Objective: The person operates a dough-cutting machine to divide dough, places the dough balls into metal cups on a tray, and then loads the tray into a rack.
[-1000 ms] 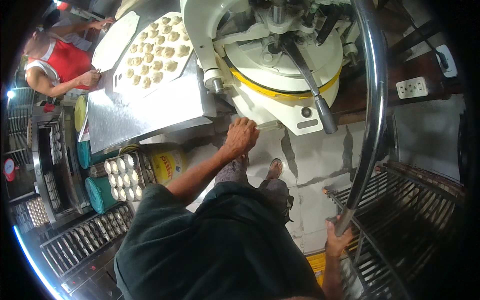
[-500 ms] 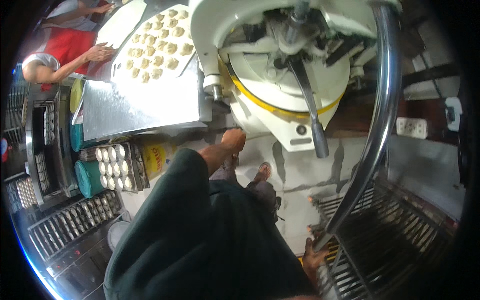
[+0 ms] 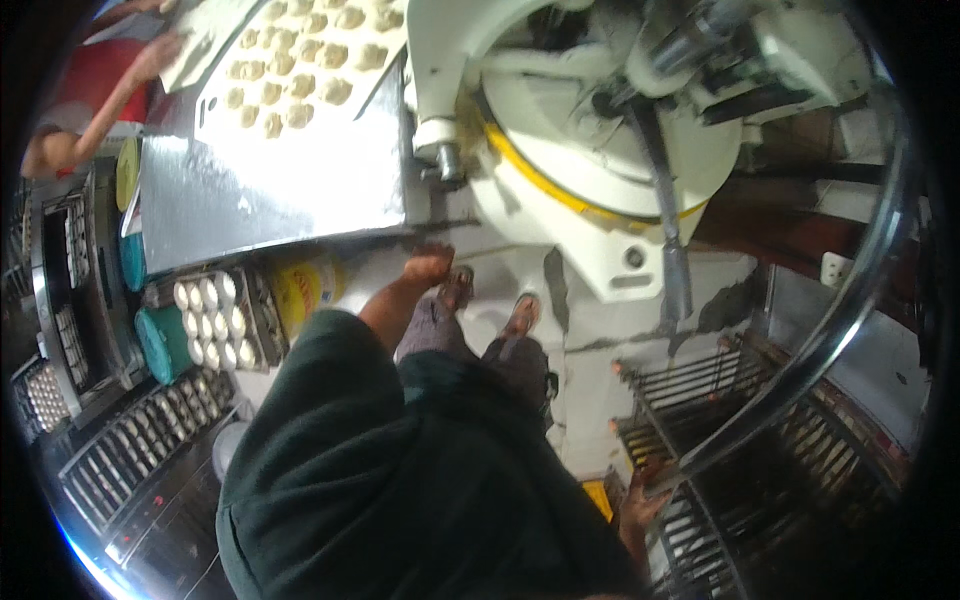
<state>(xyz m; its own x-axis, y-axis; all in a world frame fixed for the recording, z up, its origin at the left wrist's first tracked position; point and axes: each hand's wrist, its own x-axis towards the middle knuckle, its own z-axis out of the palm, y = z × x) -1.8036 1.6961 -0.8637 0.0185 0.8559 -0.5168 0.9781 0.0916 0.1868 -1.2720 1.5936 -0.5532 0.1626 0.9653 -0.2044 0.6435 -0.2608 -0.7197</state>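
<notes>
My right hand [image 3: 643,497] is closed around the lower end of a long curved chrome bar [image 3: 862,270] at the lower right. The bar arcs up toward a white dough-divider-like machine [image 3: 600,150] with a round plate and a yellow ring [image 3: 545,185]. A dark-gripped lever [image 3: 668,200] hangs down over the machine's front. My left hand [image 3: 430,264] is in the air beside the metal table's near edge, loosely curled with nothing visible in it. Below it show my feet in sandals.
Dough pieces [image 3: 300,85] lie on a white board on the metal table [image 3: 270,205]; a co-worker's arm [image 3: 115,95] is beyond. Filled cup trays [image 3: 215,320], a yellow sack [image 3: 300,290] and a teal bundle [image 3: 165,340] are left. A wire rack [image 3: 690,380] stands right.
The chrome bar has swung right relative to the machine, my right hand still on it, and the machine's upper part has tilted. My left hand has shifted slightly left. The whole view has moved.
</notes>
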